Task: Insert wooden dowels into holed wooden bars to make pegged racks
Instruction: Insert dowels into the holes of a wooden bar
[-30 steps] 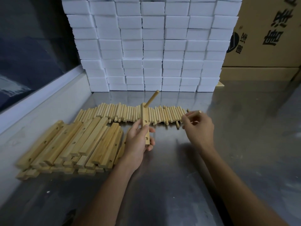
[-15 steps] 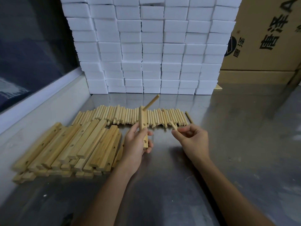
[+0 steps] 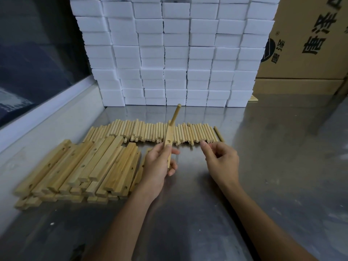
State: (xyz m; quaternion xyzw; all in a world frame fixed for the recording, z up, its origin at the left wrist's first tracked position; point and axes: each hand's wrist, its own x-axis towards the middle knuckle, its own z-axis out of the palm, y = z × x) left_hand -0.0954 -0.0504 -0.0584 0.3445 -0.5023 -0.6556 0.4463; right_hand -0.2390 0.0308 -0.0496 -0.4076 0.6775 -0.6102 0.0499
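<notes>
A: Start with the big things. What surrounds the work?

B: A wall of white boxes [image 3: 175, 53] stands well beyond the grip, with a cardboard carton [image 3: 308, 44] off to its right. Everything rests on a metal table [image 3: 282, 166].

A: And the stock?

B: A heap of holed bars [image 3: 79, 166] lies to the left of the grip, just beside the wrist. A row of loose dowels [image 3: 150, 131] runs across behind it.

A: What is in the grip itself?

B: The left hand [image 3: 158, 164] holds one bar [image 3: 169, 142], thumb and fingers curled round its lower half, the bar standing nearly upright. One dowel [image 3: 175, 115] already sticks out of the top hole, slanting up and away.

A: The other hand?

B: The right hand [image 3: 220, 161] hovers to the right of the grip, near the dowel row, fingers loosely curled. I see no dowel in it; whether the fingertips pinch something small I cannot tell.

A: So which step?

B: I judge it as between pegs: one seated, the hole just above the thumb open. The next move calls for a dowel end lined up square with that hole, while the left hand keeps the bar steady.
</notes>
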